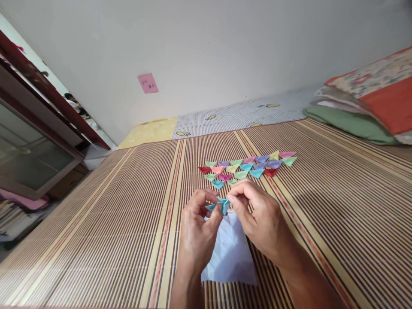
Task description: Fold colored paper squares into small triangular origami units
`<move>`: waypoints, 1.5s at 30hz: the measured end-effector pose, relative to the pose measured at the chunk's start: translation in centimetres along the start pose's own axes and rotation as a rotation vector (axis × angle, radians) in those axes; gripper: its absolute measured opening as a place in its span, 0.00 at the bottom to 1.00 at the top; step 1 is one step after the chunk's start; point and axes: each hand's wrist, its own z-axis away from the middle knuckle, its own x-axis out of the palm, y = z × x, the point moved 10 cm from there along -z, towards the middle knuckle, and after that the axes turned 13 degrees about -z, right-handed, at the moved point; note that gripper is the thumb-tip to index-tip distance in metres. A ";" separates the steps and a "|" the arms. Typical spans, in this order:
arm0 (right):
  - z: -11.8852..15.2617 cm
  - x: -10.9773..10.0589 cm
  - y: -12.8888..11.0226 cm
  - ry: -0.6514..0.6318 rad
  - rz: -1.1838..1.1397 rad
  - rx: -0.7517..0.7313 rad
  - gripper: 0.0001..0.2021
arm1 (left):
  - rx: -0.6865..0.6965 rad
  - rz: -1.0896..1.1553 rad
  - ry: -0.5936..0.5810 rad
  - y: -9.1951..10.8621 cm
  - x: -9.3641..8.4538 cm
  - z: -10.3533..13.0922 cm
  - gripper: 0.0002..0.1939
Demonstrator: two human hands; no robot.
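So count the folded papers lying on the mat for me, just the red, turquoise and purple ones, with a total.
Red papers: 2
Turquoise papers: 3
Purple papers: 4
Total visible: 9
More could be hidden.

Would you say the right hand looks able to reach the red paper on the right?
Probably yes: the red paper lies uncovered just beyond the right hand, though its fingers are at the turquoise paper.

Writing on pink note (148,83) on wall (209,47): too small to read. Person (73,102) thru doorway: blurred, cut off by frame. Patterned bedding (383,86), R side: runs out of pic. White sheet (229,253): top edge partly hidden behind hands. L palm (198,227) turned away, hidden. Both forearms cut off at bottom.
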 end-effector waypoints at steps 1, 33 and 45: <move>0.0 -0.2 0.0 0.009 0.005 -0.004 0.10 | -0.015 0.008 -0.003 -0.2 0.0 0.0 0.04; 0.4 -0.5 0.8 0.090 0.237 0.102 0.06 | 0.127 -0.291 0.164 2.0 0.1 0.4 0.09; -0.1 -0.9 0.8 -0.068 0.027 0.160 0.06 | -0.014 -0.199 0.081 0.4 0.4 0.1 0.05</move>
